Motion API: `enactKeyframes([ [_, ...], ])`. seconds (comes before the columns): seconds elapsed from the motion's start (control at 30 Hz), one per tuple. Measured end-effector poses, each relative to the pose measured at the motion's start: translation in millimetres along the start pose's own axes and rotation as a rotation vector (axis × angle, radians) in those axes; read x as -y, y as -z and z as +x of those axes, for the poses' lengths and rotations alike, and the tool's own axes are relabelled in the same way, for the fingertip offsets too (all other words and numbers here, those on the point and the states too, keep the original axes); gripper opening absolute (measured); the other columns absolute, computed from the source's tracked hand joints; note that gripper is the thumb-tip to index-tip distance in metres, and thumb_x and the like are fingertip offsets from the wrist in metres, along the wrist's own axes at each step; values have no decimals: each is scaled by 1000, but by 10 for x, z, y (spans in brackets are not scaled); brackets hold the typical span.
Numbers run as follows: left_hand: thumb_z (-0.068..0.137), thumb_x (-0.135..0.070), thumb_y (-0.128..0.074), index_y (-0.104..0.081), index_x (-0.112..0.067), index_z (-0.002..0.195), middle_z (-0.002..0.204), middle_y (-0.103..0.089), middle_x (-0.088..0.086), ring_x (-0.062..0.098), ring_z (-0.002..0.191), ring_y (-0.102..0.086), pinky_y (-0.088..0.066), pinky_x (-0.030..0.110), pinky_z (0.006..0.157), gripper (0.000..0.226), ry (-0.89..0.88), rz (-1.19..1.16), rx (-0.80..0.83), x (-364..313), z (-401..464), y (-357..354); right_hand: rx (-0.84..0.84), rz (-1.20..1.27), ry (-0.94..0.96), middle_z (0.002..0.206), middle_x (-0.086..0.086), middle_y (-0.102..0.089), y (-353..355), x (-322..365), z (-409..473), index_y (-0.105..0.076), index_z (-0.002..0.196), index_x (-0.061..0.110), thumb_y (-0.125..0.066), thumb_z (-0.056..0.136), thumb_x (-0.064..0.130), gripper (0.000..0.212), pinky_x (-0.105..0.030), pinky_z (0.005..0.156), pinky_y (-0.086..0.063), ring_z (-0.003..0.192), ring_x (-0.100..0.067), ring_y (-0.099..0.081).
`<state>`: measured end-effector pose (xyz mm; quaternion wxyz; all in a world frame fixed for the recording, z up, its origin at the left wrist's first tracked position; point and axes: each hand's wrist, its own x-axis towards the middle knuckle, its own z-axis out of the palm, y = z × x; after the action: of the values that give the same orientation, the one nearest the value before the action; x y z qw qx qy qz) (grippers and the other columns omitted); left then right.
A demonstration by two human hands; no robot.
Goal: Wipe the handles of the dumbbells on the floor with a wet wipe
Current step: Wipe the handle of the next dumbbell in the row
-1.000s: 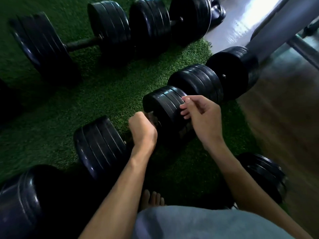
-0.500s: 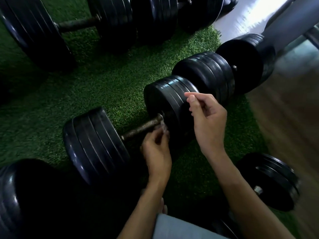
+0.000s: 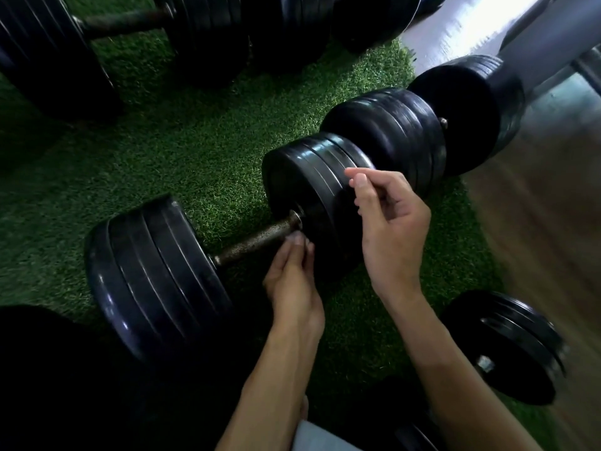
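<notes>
Several black dumbbells lie on the green turf (image 3: 195, 151), and from the head view much of the scene is cut off or lost in shadow. One dumbbell along the top (image 3: 130, 21) shows only part of its plates and bar before the frame ends. The lower left corner is a dark mass where I cannot make out any shape. Another plate stack (image 3: 507, 346) at the lower right is blurred at its edge, and the floor beyond the turf on the right is smeared.

The nearest dumbbell (image 3: 162, 281) lies slantwise in the middle, its rusty handle (image 3: 257, 239) bare and running between two plate stacks. More plates (image 3: 390, 131) sit close behind its far end; whether they touch it I cannot tell.

The left hand (image 3: 292, 278) comes up from below with its fingertips pinched together right at the far end of the handle, next to the inner face of the plate. If a wipe is held there, it is too small or too hidden to see. The right hand (image 3: 390, 229) hovers over that same plate stack, fingers loosely curled with thumb and forefinger near each other; I cannot tell whether anything is pinched between them.
</notes>
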<state>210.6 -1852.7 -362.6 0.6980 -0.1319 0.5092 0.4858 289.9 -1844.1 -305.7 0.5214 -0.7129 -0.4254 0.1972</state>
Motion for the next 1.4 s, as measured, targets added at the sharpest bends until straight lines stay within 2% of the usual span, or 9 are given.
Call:
enactKeyframes([
  [0.13, 95, -2, -61, -71, -2, 109, 91, -73, -1, 5, 83, -66, -55, 18, 82, 17, -137, 187, 115, -70, -69, 32, -8, 3, 8, 99, -4, -70, -6, -15, 5, -75, 103, 11, -59, 100, 14, 17, -23, 71, -52, 83, -13, -65],
  [0.33, 99, -17, -62, -71, -13, 115, 105, -63, 5, 8, 97, -56, -37, 7, 86, 19, -941, 994, 64, -335, 125, -92, 19, -4, -6, 99, -2, -71, 46, -5, -12, -75, 104, 12, -59, 100, 14, 17, -22, 72, -51, 83, -11, -64],
  [0.47, 100, -39, -53, -72, -31, 116, 115, -68, 3, 24, 113, -55, -11, 22, 63, 26, -689, 1534, -237, -436, 488, -229, 29, 2, -3, 99, -3, -69, 49, 11, -24, -75, 104, 10, -59, 100, 12, 16, -19, 72, -50, 83, -6, -63],
  [0.57, 96, -37, -58, -76, -24, 106, 99, -73, 1, 23, 105, -62, -23, 8, 69, 25, -614, 1392, -74, -506, 560, -248, 26, -11, 14, 99, -4, -68, 28, 17, -25, -75, 103, 9, -60, 99, 10, 16, -14, 73, -46, 84, -3, -62],
  [0.7, 90, -43, -52, -76, -15, 90, 78, -75, -2, 22, 75, -70, -53, 50, 80, 37, -844, 1304, 151, -538, 377, -122, -6, -48, 57, 99, -5, -66, -37, 6, -58, -75, 101, 9, -61, 98, 10, 15, -13, 76, -48, 86, -10, -63],
  [0.87, 96, -14, -63, -76, -7, 101, 93, -73, 0, 12, 81, -66, -47, 11, 73, 15, -942, 1246, 211, -433, 139, -74, -27, -61, 78, 99, -6, -65, -58, -1, -88, -75, 101, 10, -60, 98, 9, 15, -14, 76, -47, 87, -10, -62],
  [1.0, 93, -5, -65, -76, -8, 93, 85, -69, 2, 12, 76, -63, -50, 17, 74, 12, -940, 1126, 161, -241, 74, 31, -32, -60, 80, 99, -5, -65, -60, -1, -90, -75, 100, 11, -60, 98, 8, 15, -15, 76, -46, 87, -9, -62],
  [1.13, 93, -10, -68, -77, -14, 107, 98, -75, -2, 12, 91, -72, -59, 36, 83, 17, -618, 838, 150, -35, 94, 221, -12, -70, 92, 100, -5, -66, -35, -11, -88, -75, 101, 9, -60, 98, 8, 16, -16, 78, -47, 89, -9, -62],
  [1.4, 98, 1, -54, -67, -9, 101, 84, -67, 0, 3, 72, -61, -53, 10, 66, 17, 71, -101, -7, 134, 259, 94, 1, -37, 91, 100, -5, -66, -10, -32, -80, -75, 101, 9, -60, 98, 8, 15, -17, 79, -48, 91, -10, -64],
])
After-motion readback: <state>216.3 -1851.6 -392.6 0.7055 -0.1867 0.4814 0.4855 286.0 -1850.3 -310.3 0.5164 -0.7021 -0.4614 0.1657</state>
